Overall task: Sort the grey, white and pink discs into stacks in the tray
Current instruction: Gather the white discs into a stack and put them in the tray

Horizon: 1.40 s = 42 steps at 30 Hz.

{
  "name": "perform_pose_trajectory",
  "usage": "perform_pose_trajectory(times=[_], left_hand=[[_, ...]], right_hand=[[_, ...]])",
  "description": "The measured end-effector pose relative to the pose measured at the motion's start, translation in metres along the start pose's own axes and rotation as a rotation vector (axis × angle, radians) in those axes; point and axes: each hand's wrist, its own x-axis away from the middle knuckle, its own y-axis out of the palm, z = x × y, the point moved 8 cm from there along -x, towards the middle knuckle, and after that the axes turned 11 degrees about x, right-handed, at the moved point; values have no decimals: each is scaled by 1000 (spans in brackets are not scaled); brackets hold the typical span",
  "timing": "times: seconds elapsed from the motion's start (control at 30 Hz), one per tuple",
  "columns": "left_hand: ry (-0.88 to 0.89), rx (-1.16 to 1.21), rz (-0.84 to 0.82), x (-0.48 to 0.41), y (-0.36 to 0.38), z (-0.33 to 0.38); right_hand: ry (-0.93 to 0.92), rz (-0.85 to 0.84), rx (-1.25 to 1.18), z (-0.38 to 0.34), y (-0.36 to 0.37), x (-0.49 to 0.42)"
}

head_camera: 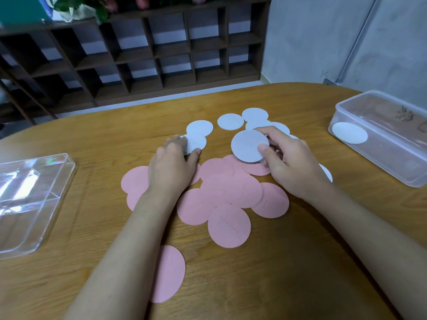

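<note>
Several pink discs (228, 225) lie overlapping in the middle of the wooden table (300, 262). Beyond them lie several pale grey discs (230, 121). My right hand (293, 162) pinches a grey disc (248, 145) between thumb and fingers, lifted and tilted above the pile. My left hand (173, 165) lies over the pink discs, its fingertips and thumb touching a grey disc (196, 142) flat on the table. A clear plastic tray (392, 162) stands at the right with one white disc (349, 132) inside.
A clear plastic lid (32, 197) lies at the table's left edge. One pink disc (171, 273) sits apart near the front, partly under my left forearm. A dark wooden shelf unit (150, 51) stands behind the table.
</note>
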Motion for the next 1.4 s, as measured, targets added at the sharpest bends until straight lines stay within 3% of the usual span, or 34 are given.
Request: perform_pose_trajectory(times=[0.17,0.7,0.83,1.1,1.4], left_hand=[[40,-52,57,4,-8,8],[340,307,416,20,-43,38],[362,494,315,25,-39,53],[174,955,12,22,-12,55],[117,969,-105,27,8,57]], right_hand=[[6,2,21,-1,0,0],[38,-24,65,0,-2,0],[41,-22,56,0,-2,1],[63,-29,49,2,-2,1],[139,-38,-196,9,2,-1]])
